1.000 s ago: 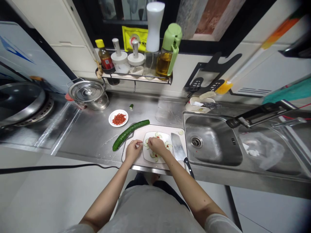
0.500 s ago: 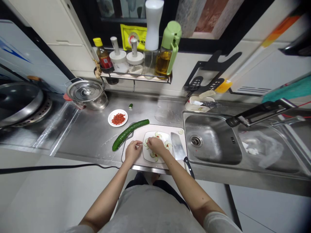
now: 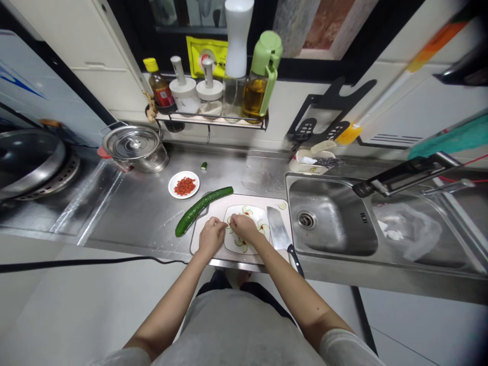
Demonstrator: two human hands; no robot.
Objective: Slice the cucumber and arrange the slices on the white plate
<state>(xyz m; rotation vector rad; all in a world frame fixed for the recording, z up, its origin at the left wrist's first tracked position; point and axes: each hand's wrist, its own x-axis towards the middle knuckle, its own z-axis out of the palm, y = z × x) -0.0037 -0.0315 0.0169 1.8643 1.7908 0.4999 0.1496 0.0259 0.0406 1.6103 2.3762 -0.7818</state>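
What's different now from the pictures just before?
The left hand has moved right, bringing its fingertips to the plate's edge, closer to the right hand. Whether it took hold of anything is too small to tell. The right hand, plate, cucumber and knife stayed put.

Plain grey short-sleeved top [image 3: 232, 330], dark legwear [image 3: 217, 280], bare forearms

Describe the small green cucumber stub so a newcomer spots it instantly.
On the steel counter left of the steel sink, find the round white plate of red pieces. Behind its right edge lies the short green cucumber stub. Unlike the long, curved green cucumber, it is tiny, with a pale end.
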